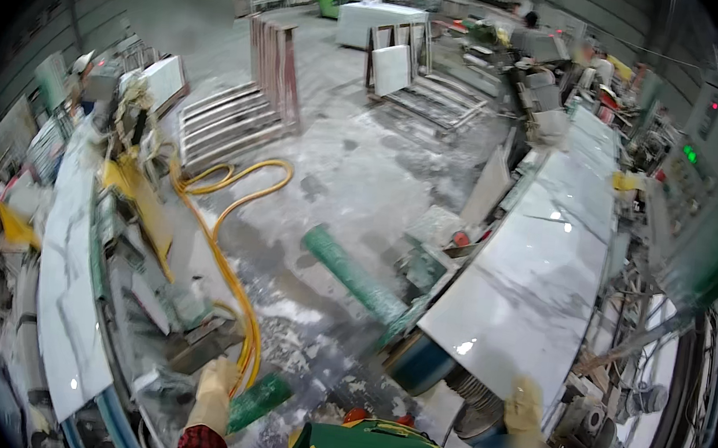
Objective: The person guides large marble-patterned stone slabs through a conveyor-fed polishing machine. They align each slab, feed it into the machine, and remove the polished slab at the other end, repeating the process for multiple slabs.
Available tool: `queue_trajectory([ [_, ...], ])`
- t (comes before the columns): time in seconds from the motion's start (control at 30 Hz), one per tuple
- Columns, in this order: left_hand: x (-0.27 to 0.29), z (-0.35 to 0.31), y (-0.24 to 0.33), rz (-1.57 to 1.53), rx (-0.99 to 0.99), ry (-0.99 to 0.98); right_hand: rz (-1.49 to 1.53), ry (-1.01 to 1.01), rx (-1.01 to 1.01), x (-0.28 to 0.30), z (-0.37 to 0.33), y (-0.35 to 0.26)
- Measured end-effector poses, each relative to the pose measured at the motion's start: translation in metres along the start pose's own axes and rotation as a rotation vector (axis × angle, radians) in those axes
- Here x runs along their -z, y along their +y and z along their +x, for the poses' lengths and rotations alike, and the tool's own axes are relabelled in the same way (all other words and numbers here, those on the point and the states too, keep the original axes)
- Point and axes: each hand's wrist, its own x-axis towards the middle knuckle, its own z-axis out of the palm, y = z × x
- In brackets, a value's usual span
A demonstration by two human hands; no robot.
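Observation:
My left hand (217, 378), in a cream glove, is low in the head view, beside a yellow hose (253, 340) and a short green roller (259, 403). Nothing shows in it, but its fingers are too small and blurred to read. On the right, my right hand (523, 405) wears a similar glove. Its fingers stretch toward the near edge of a white, grey-veined marble-look slab (520, 287); whether they touch it I cannot tell. This slab lies on a conveyor line that runs away from me.
Another pale slab line (69, 279) runs along the left. A long green roller (353, 272) sticks out across the wet, stained floor. Slatted racks (233, 126) stand farther back. Motors (592, 432) sit beside my right arm, and a control cabinet (710, 175) is at the far right.

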Motion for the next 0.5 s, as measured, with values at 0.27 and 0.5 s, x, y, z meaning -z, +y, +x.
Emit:
queue_trajectory([
  [0.27, 0.224, -0.105, 0.014, 0.789, -0.171, 0.895, -0.027, 0.116, -0.023, 0.007, -0.039, 0.038],
  [0.5, 0.266, -0.171, -0.077, 0.989, 0.253, 1.043, -0.095, 0.090, -0.174, 0.013, -0.013, -0.017],
])
